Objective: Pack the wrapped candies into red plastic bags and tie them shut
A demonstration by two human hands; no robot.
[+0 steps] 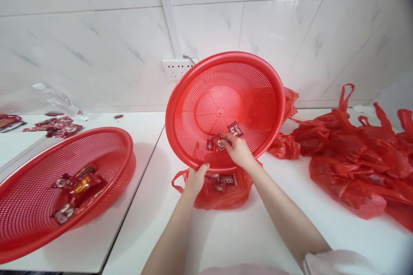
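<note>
A round red plastic colander (220, 114) is tilted toward me over the white table, and my left hand (196, 177) grips its near rim. Inside it, my right hand (237, 148) closes its fingers on a small red snack packet (218, 142). Just above that hand, another dark red packet (234, 129) rests on the colander wall. Below the near rim sits an open red plastic bag (222, 195) with several packets in it, partly hidden by the colander and my hands.
On the left stands a second red colander (106, 146) holding several packets (79, 187). Tied red bags (351, 154) pile up on the right. Loose red packets (60, 126) and a clear plastic bottle (61, 101) lie at the back left. A power strip (177, 68) is at the tiled wall.
</note>
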